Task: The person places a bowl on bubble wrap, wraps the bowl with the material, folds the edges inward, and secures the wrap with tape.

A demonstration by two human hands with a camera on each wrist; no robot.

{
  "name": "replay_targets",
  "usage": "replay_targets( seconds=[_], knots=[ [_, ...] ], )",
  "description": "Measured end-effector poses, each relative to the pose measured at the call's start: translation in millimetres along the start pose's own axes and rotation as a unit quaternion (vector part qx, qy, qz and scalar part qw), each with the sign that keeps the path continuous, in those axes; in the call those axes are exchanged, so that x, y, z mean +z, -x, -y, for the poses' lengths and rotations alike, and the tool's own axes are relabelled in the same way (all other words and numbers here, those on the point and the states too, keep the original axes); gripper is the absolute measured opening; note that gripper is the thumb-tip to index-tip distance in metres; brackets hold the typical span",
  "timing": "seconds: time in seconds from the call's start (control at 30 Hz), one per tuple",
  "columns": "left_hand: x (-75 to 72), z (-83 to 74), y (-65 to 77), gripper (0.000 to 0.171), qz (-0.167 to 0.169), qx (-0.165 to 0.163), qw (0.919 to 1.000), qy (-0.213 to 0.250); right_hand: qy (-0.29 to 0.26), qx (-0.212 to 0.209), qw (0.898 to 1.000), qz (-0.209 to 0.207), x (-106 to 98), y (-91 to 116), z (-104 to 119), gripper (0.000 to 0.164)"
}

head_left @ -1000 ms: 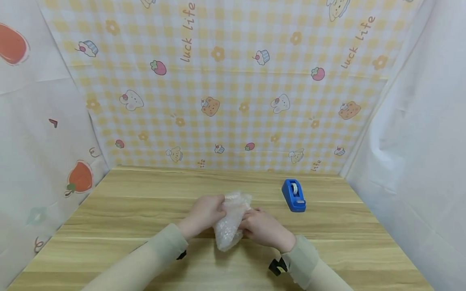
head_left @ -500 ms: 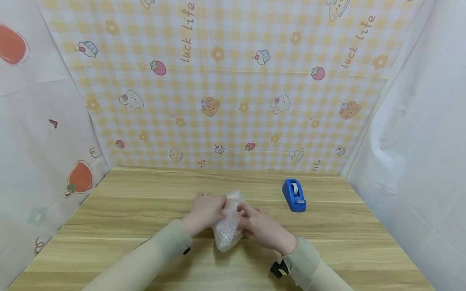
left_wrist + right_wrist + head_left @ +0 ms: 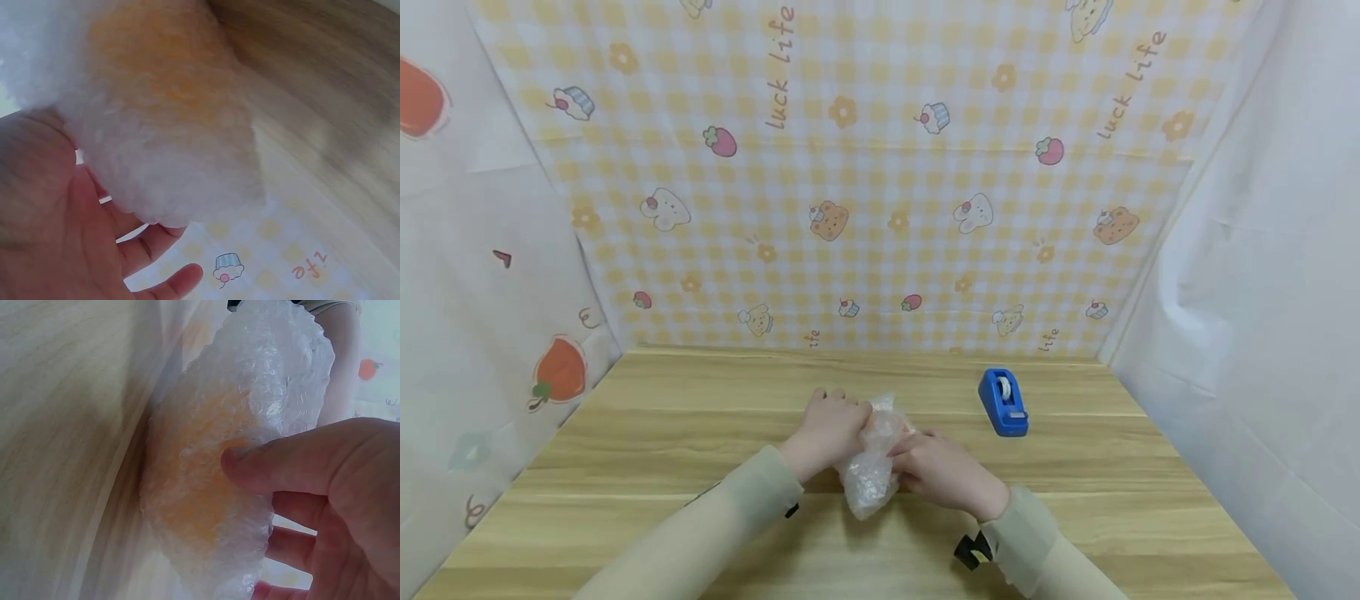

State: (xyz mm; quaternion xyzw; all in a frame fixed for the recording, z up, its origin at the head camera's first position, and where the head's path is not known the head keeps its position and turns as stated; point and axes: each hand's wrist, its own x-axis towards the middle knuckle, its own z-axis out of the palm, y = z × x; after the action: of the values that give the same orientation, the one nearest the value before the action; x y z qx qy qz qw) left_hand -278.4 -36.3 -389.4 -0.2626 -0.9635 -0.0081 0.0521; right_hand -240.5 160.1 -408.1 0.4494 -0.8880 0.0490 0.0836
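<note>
A bundle of clear bubble wrap lies on the wooden table between my hands, its upper side folded over. Something orange shows faintly through the plastic in both wrist views; its kind is not clear. My left hand holds the bundle's left side, and in the left wrist view several fingers curve along the wrap. From the right, my right hand grips the bundle. Its thumb presses on the wrap in the right wrist view, with the other fingers partly behind it.
A blue tape dispenser with a white roll stands at the back right of the wooden table. Behind the table hangs a yellow checked cloth. White cloths close off both sides. A black device sits below the right cuff.
My left hand has shifted slightly up and right on the bundle. The right fingers lifted over the wrap, then came down again; the wrap's top is now folded more to the middle.
</note>
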Motion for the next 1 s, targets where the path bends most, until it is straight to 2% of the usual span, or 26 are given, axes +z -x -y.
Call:
replay_targets(
  seconds=[0.13, 0.2, 0.27, 0.3, 0.37, 0.43, 0.5, 0.57, 0.7, 0.83, 1.0],
  knots=[
    [-4.9, 0.1, 4.0, 0.02, -0.026, 0.034, 0.9989, 0.021, -0.002, 0.001, 1.0, 0.006, 1.3, -0.6, -0.4, 0.015],
    [-8.2, -1.3, 7.6, 0.018, -0.055, 0.071, 0.9949, 0.044, 0.0, 0.0, 1.0, 0.007, 1.6, -0.8, -0.6, 0.014],
    [-10.2, -3.8, 11.6, 0.015, -0.082, 0.117, 0.9872, 0.071, 0.002, -0.001, 1.0, 0.007, 1.7, -1.1, -0.7, 0.013],
    [-10.9, -5.4, 14.3, 0.014, -0.083, 0.137, 0.9838, 0.081, 0.004, -0.002, 1.0, 0.008, 1.7, -1.2, -0.6, 0.013],
    [-10.6, -7.3, 19.8, 0.024, -0.064, 0.164, 0.979, 0.103, 0.006, -0.001, 1.0, 0.01, 1.5, -1.3, -0.9, 0.011],
    [-7.2, -7.9, 25.1, 0.038, -0.021, 0.167, 0.9785, 0.12, 0.006, 0.001, 1.0, 0.01, 1.2, -1.1, -1.4, 0.009],
    [-2.7, -6.7, 29.6, 0.05, 0.026, 0.154, 0.9795, 0.128, 0.003, 0.006, 1.0, 0.012, 1.3, -0.2, -2.0, 0.01],
    [2.7, -4.4, 31.9, 0.061, 0.051, 0.142, 0.9796, 0.133, -0.005, 0.01, 1.0, 0.015, 1.2, 0.2, -2.3, 0.012],
    [9.3, -1.3, 33.1, 0.074, 0.065, 0.132, 0.9813, 0.124, -0.018, 0.014, 1.0, 0.018, 1.2, 1.8, -1.7, 0.011],
    [10.1, -0.4, 30.2, 0.073, 0.07, 0.135, 0.9824, 0.109, -0.021, 0.013, 1.0, 0.02, 0.6, 2.7, -1.5, 0.012],
    [8.8, 0.0, 26.6, 0.074, 0.082, 0.117, 0.9836, 0.11, -0.021, -0.02, 1.0, 0.006, -2.4, 2.5, -3.5, 0.014]
  ],
)
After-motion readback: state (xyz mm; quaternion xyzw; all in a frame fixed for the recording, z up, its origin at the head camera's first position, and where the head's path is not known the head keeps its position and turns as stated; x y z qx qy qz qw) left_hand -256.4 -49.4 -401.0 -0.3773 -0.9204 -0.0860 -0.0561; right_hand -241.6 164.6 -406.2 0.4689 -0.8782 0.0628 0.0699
